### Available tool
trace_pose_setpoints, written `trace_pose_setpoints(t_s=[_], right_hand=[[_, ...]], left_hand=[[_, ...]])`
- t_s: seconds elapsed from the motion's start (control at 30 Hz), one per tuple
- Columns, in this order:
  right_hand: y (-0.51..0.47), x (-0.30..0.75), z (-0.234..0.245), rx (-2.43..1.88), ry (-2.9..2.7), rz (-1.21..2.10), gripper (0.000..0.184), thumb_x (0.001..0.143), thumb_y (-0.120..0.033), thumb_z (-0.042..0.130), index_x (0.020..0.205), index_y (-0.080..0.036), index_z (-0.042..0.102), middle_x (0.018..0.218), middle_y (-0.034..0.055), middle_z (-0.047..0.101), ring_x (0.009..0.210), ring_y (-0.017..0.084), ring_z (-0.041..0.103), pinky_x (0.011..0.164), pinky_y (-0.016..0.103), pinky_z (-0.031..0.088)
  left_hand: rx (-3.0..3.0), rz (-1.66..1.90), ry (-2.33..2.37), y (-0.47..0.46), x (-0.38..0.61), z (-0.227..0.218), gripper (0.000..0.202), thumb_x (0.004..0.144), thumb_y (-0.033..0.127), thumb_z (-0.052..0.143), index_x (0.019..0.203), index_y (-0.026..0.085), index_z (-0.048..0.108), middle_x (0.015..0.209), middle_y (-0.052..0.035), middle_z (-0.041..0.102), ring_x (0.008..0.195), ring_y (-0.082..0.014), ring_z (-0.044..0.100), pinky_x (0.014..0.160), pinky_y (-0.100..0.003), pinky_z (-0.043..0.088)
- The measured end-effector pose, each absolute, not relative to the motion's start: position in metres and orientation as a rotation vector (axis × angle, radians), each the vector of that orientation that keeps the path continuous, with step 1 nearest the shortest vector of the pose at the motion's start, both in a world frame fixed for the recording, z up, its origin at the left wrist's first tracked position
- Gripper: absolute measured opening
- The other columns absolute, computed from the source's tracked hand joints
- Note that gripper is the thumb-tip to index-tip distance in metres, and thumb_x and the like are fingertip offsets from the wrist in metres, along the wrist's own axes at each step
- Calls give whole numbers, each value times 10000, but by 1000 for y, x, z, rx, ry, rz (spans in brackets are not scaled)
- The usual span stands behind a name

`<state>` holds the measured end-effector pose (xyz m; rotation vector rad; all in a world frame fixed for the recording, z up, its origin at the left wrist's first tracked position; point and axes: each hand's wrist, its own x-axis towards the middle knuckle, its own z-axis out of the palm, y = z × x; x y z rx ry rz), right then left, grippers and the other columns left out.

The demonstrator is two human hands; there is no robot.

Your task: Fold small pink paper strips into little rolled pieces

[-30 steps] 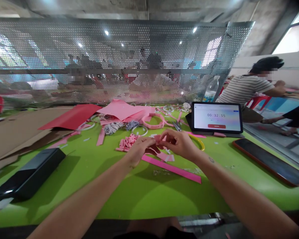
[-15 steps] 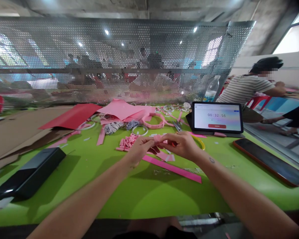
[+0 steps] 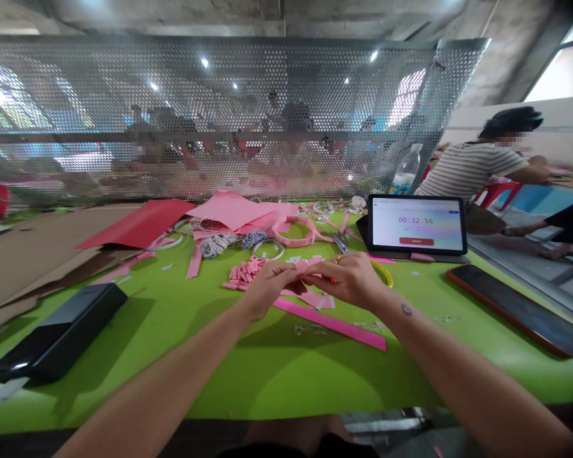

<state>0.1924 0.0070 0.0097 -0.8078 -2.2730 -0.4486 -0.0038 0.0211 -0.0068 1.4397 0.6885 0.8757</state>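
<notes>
My left hand (image 3: pixel 269 286) and my right hand (image 3: pixel 352 278) meet over the middle of the table, fingertips almost touching. Between them they pinch a small piece of pink paper (image 3: pixel 309 264), partly hidden by the fingers. Beside my left hand lies a heap of small pink paper pieces (image 3: pixel 245 271). Under the hands, a light pink strip (image 3: pixel 318 299) shows, with a bright pink strip (image 3: pixel 337 323) slanting in front of it. A yellow ring (image 3: pixel 386 273) pokes out behind my right hand, and scissors (image 3: pixel 340 242) lie farther back.
Behind are a pink paper band ring (image 3: pixel 293 240), bundled string (image 3: pixel 217 244), pink sheets (image 3: pixel 233 210) and a red sheet (image 3: pixel 138 222). A tablet (image 3: pixel 416 224) and phone (image 3: pixel 516 308) stand right; a black box-shaped device (image 3: pixel 60 331) and cardboard (image 3: pixel 38 254) lie left. A perforated screen (image 3: pixel 219 114) closes the back.
Both hands stay in place around the pink paper. Their fingers have shifted slightly, and the fingertips sit a little closer together. Nothing else has visibly moved.
</notes>
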Motion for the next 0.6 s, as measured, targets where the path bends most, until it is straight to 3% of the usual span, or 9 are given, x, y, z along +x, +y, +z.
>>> trace_pose_setpoints(t_s=[0.17, 0.6], right_hand=[[8, 192, 8, -877, -2279, -410, 206, 867, -368, 523, 914, -266, 696, 483, -54, 592, 404, 58, 444, 468, 224, 264], [7, 190, 11, -1066, -2330, -261, 248, 881, -433, 483, 979, -303, 670, 602, -42, 657, 525, 90, 572, 504, 224, 291]], left_hand=[[1401, 944, 738, 23, -3, -9, 203, 764, 274, 649, 922, 157, 703, 755, -47, 692, 695, -132, 638, 717, -295, 521], [1392, 940, 689, 17, -3, -6, 205, 803, 202, 573, 953, 147, 701, 839, -69, 713, 725, -152, 667, 758, -321, 537]])
